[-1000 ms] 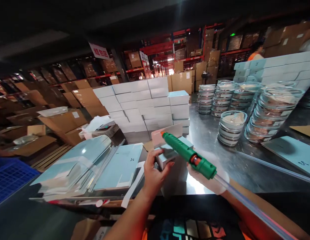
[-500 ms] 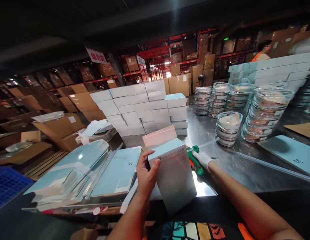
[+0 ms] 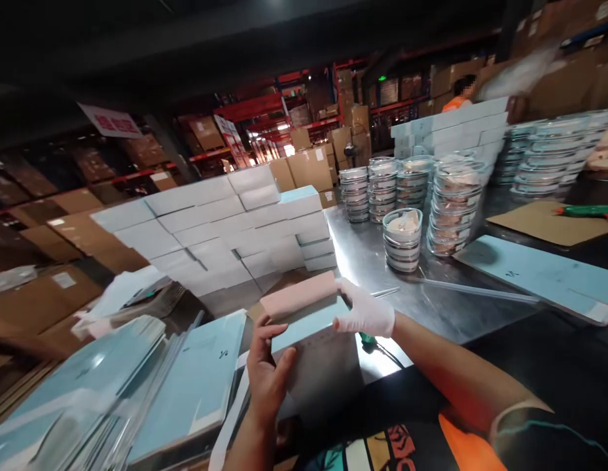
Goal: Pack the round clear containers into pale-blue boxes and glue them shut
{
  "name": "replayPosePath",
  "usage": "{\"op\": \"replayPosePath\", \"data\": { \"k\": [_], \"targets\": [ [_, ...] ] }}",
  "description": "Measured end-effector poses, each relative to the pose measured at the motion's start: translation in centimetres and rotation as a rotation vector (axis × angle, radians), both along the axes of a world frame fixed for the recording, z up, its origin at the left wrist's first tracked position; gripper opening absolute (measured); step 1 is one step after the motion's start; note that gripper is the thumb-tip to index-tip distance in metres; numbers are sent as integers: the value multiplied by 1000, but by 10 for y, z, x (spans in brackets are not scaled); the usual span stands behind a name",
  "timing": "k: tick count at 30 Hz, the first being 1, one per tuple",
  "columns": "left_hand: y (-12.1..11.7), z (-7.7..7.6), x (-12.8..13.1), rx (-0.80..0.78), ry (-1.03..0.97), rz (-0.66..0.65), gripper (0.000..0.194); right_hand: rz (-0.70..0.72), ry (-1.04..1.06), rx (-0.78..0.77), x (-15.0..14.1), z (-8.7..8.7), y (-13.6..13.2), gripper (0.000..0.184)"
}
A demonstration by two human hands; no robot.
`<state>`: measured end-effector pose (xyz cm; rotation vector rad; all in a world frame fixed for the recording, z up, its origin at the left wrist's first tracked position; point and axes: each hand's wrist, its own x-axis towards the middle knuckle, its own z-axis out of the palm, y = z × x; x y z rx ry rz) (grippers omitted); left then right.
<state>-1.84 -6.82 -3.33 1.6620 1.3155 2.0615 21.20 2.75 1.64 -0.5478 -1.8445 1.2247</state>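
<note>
Box (image 3: pixel 317 356): pale blue top, grey side, pink flap (image 3: pixel 298 296) raised, held tilted over the table's (image 3: pixel 382 261) near edge. My left hand (image 3: pixel 268 373): bare fingers curled round its left side, thumb on the face. My right hand (image 3: pixel 366 315): gloved, fingers closed on the top right corner. White boxes (image 3: pixel 220 226): stacked at the far left corner. Lidded dishes (image 3: pixel 402 239): stacked mid-table. Blue sheets (image 3: pixel 198 379): left of the box.

The green tool (image 3: pixel 366 338) has been laid down beside the box (image 3: pixel 313 340), whose top edge is now gripped by the gloved right hand (image 3: pixel 365 315).
</note>
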Motion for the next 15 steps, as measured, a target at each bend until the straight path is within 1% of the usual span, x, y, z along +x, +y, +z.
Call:
{"op": "replayPosePath", "data": {
  "k": [1,2,3,4,6,7,8,11,12,13,14,15],
  "targets": [
    [1,-2,-1,15,-33,-27,44,32,-4,24,4,-5,0,79],
    [1,-3,-3,41,-63,-60,44,51,12,74,7,-11,-1,78],
    [2,-3,-4,63,-65,-94,43,63,41,144,9,-15,-1,71],
    [2,-3,-7,80,-34,-121,39,73,74,233,11,-19,-2,59],
    [0,3,-15,88,108,-139,23,79,125,432,11,-23,-5,35],
    [-1,8,-20,86,182,-138,15,70,143,523,10,-23,-6,28],
    [-4,15,-25,76,243,-152,11,48,156,604,9,-22,-7,24],
    [-11,45,-37,3,414,-215,12,-53,185,798,2,-18,-11,18],
    [-13,56,-37,-48,494,-217,16,-74,163,846,-2,-18,-12,18],
    [-14,67,-35,-107,571,-205,25,-80,121,886,-7,-17,-14,21],
    [-14,76,-31,-160,626,-184,40,-65,76,920,-12,-17,-14,28],
    [-14,84,-26,-205,657,-158,56,-25,39,949,-17,-17,-14,39]
  ]
}}
